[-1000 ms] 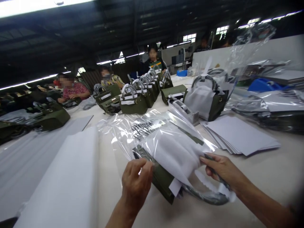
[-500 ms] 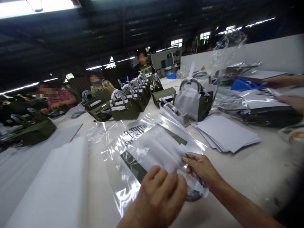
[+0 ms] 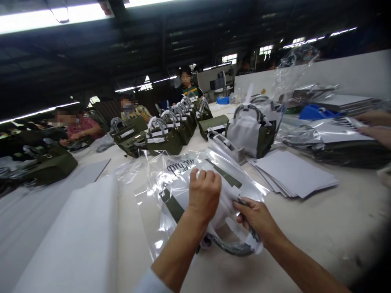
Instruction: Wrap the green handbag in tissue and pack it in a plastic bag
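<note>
A dark green handbag [image 3: 171, 204] wrapped in white tissue lies flat on the table, partly inside a clear plastic bag [image 3: 152, 228] with black lettering. My left hand [image 3: 204, 192] rests as a fist on top of the tissue-covered bag, pressing on it. My right hand [image 3: 255, 217] grips the bag's wrapped handle [image 3: 232, 247] at the open end of the plastic. The bag's far end is under the plastic.
A stack of white sheets [image 3: 293, 173] lies to the right, a tape dispenser [image 3: 227, 147] behind the bag. Rows of green handbags [image 3: 165, 136] stand farther back. White foam sheets [image 3: 73, 240] lie at left. Other people sit along the table; another person's hands [image 3: 377, 126] are at right.
My left hand moved from the bag's near edge up onto its top and closed into a fist. The handbag sits deeper in the plastic. My right hand stayed on the handle.
</note>
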Tool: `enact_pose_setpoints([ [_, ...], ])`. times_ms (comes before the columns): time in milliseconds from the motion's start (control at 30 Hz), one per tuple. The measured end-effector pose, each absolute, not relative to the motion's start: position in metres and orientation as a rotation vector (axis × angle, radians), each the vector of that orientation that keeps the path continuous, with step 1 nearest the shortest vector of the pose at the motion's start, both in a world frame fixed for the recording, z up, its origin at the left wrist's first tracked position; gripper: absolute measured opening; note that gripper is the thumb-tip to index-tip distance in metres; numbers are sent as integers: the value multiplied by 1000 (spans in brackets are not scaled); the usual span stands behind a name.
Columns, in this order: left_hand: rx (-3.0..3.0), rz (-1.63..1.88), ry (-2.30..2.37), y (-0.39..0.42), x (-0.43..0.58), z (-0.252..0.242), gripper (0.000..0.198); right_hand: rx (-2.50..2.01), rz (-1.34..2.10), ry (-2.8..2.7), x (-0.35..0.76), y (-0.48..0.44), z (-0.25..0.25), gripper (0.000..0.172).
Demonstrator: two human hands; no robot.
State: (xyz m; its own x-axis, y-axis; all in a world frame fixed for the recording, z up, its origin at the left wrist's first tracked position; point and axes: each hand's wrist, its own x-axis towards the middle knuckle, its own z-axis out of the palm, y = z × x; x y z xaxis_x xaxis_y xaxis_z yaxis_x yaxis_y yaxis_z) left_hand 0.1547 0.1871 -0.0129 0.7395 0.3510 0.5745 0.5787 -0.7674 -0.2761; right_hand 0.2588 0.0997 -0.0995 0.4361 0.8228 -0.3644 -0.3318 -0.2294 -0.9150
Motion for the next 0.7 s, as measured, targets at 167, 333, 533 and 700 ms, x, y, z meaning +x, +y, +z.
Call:
enact_pose_setpoints([
  [167, -2588, -962, -438, 136, 119, -49, 18, -1317, 1111, -439, 253, 100, -107, 29],
  [333, -2202, -1295, -1021, 145, 50, -87, 51, -1317, 1126, -310, 245, 98, -111, 43],
  [533, -1979, -1919, -2182, 176, 24, -118, 67, -1191, 1142, -193, 232, 97, -118, 45],
  [700, -2210, -2042, -2208, 194, 34, -122, 42, -1100, 1183, -117, 219, 96, -117, 47],
])
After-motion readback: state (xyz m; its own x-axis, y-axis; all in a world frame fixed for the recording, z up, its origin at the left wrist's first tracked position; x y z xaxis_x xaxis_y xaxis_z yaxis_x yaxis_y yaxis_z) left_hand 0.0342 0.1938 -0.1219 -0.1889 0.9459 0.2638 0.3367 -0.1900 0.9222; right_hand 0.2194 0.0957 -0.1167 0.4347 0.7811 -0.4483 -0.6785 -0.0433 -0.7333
